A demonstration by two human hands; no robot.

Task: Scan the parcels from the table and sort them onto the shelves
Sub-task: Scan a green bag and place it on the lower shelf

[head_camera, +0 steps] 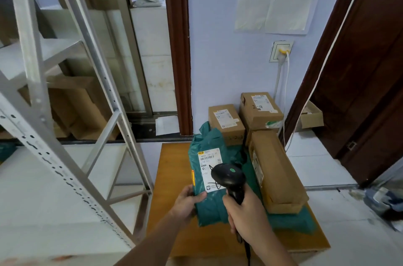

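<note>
Green poly mailer (212, 175): soft, light, likely slippery; left hand (187, 201) pinches its lower edge, right hand (246, 211) grips scanner (229, 178).

Wooden table (172, 178) bears cardboard boxes (226, 121), green bags (290, 222).

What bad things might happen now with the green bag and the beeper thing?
The left hand only pinches the green bag at one edge, so it might slip. The scanner, gripped by the right hand, covers part of the white label, so the scan might miss. The scanner's cable hangs by the table and might snag.
</note>
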